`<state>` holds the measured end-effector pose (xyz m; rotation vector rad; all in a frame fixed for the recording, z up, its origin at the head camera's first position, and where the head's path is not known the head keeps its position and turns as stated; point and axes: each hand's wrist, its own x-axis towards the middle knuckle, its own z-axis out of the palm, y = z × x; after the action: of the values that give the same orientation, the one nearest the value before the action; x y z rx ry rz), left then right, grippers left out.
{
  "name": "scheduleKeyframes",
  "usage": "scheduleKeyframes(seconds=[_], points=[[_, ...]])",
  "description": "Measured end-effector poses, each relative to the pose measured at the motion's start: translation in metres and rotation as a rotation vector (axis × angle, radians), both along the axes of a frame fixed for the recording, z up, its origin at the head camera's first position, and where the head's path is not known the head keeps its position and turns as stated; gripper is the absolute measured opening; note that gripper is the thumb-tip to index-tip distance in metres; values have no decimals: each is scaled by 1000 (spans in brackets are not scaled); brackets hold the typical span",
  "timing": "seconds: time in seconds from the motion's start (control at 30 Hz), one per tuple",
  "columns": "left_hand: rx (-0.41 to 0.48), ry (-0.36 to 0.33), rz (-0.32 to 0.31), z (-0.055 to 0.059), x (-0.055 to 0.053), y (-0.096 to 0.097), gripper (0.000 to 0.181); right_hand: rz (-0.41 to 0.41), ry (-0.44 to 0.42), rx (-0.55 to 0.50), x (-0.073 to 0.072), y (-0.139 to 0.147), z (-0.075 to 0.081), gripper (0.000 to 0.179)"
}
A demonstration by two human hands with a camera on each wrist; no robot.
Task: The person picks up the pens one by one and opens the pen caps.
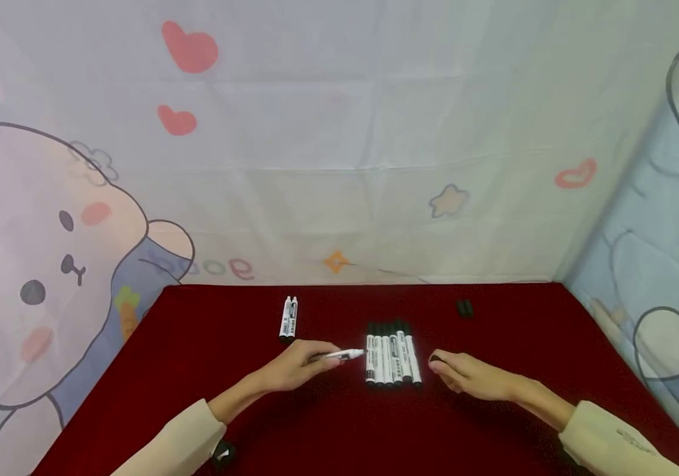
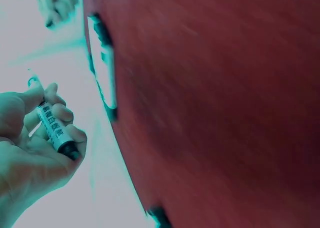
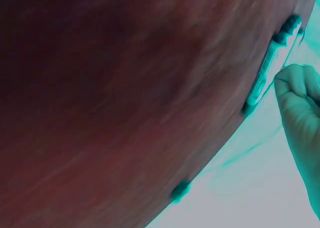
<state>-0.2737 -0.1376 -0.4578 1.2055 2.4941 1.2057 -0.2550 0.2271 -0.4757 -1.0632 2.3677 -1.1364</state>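
My left hand grips a white marker with no cap on its tip, which points right; its black end shows in the left wrist view beside the curled fingers. To the right, my right hand pinches a small black marker cap, apart from the marker. Its curled fingers hide the cap in the right wrist view. Between the hands, several white markers with black caps lie side by side in a row on the red cloth. Both hands are held above the cloth.
Two uncapped markers lie together at the back left of the red-covered table. Two black caps sit at the back right. A printed fabric sheet hangs behind. A dark object is by the left sleeve.
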Motion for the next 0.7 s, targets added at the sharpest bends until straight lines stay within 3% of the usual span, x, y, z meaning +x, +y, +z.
scheduleKeyframes(seconds=[0.13, 0.3, 0.4, 0.53, 0.7], points=[[-7, -47, -104, 1, 1, 7, 30, 67, -54, 38, -4, -11, 2, 29], [-47, -79, -127, -3, 7, 12, 32, 31, -40, 108, -1, -16, 6, 26], [-36, -113, -104, -3, 10, 12, 35, 19, 23, 145, -1, -15, 8, 29], [-3, -184, -30, -1, 11, 11, 37, 65, 81, 139, -4, -14, 7, 30], [41, -178, 45, 0, 8, 7, 33, 106, 77, 109, -4, -11, 5, 26]])
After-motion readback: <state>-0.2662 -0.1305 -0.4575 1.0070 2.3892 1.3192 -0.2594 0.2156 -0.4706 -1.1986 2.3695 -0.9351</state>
